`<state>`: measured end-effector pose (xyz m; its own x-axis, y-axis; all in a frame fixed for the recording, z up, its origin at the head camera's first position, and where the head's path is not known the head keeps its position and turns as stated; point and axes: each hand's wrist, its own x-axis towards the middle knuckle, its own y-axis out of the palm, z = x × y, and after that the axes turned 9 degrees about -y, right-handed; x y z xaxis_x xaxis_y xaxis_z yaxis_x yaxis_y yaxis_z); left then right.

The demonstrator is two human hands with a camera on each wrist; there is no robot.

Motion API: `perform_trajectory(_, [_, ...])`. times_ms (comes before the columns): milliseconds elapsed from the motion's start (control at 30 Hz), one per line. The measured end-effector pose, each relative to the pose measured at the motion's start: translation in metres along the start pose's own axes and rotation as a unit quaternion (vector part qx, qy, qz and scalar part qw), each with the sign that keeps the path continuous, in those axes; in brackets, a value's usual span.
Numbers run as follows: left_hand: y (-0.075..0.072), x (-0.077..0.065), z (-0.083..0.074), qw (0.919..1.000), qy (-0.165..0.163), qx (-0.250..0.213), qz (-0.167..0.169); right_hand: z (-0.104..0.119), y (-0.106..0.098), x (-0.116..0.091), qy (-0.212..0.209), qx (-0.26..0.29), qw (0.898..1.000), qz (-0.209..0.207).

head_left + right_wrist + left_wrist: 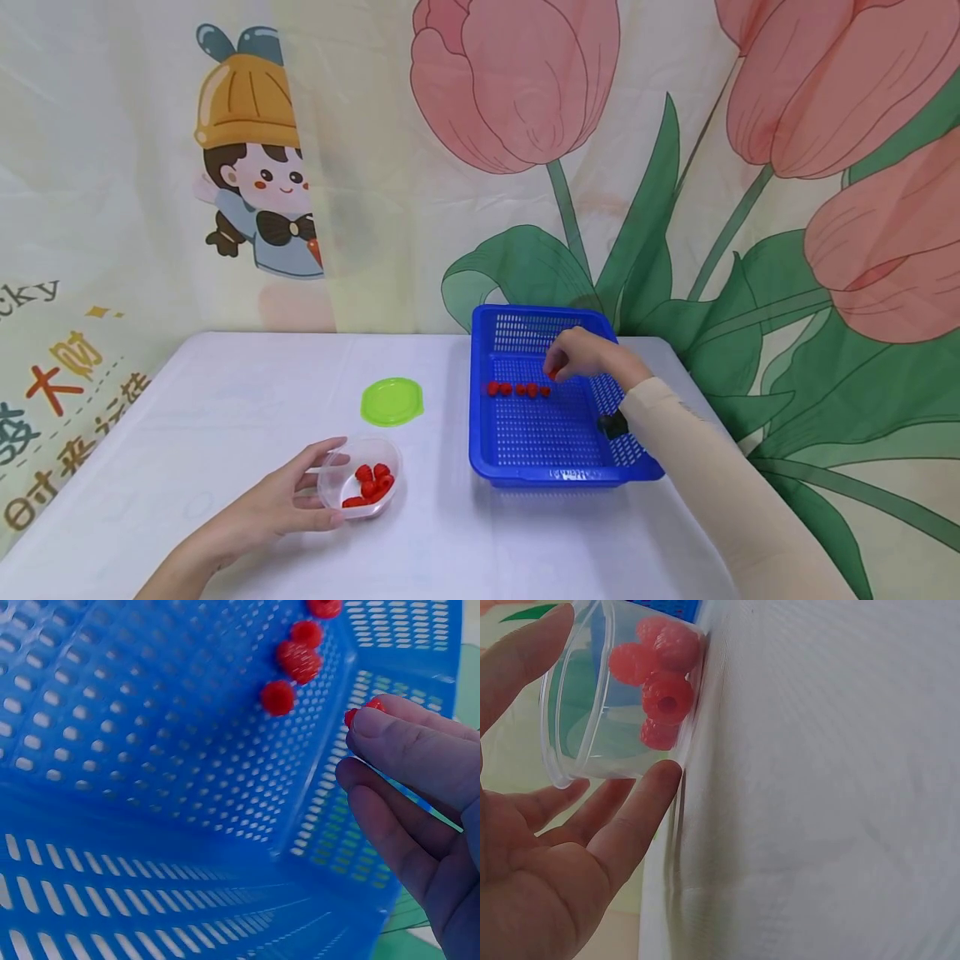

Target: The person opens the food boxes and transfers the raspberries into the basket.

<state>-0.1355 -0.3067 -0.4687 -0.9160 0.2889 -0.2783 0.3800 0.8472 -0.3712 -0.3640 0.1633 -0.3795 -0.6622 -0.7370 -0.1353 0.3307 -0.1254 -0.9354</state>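
On the white table at the left stands a clear plastic tub (347,485) with several raspberries (367,488) inside. My left hand (281,500) holds the tub from its left side, thumb and fingers around its wall; in the left wrist view the fingertips touch its side near the base. Over the blue basket (547,433), my right hand (588,354) pinches one raspberry (351,718) between thumb and index finger. Several raspberries (298,661) lie in a row across the basket floor, left of and below the right hand in the head view.
A green lid (392,402) lies flat between the tub and the basket, toward the back. The basket has raised slotted walls. Behind the table hangs a printed cloth (375,208) with tulips and a cartoon figure.
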Motion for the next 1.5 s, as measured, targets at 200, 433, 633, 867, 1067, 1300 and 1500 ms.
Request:
perform_trajectory(200, [0.001, -0.001, 0.0, 1.0, -0.005, 0.005, -0.004, -0.012, 0.012, 0.002, 0.038, 0.011, 0.999, 0.006])
perform_trajectory(433, [0.001, -0.002, -0.001, 1.0, -0.006, 0.004, -0.003, -0.022, 0.024, 0.001, 0.058, 0.023, 0.998, 0.008])
perform_trajectory(633, [0.0, -0.001, 0.0, 1.0, -0.002, -0.003, -0.001, -0.028, 0.03, 0.0, 0.063, 0.031, 0.998, 0.008])
perform_trajectory(867, [0.0, 0.0, 0.002, 0.9999, 0.005, -0.01, 0.0, -0.031, 0.032, 0.0, 0.071, 0.013, 0.997, 0.007])
perform_trajectory(1067, [0.0, 0.0, 0.001, 1.0, 0.0, -0.002, -0.001, -0.031, 0.032, -0.001, 0.089, 0.013, 0.996, 0.012])
perform_trajectory(1300, [0.0, -0.002, 0.001, 1.0, -0.003, 0.003, -0.005, -0.03, 0.034, 0.001, 0.087, 0.018, 0.996, 0.011])
perform_trajectory(1500, [0.0, -0.002, 0.001, 0.9999, -0.012, 0.003, -0.005, -0.028, 0.036, 0.003, 0.083, 0.028, 0.996, 0.008])
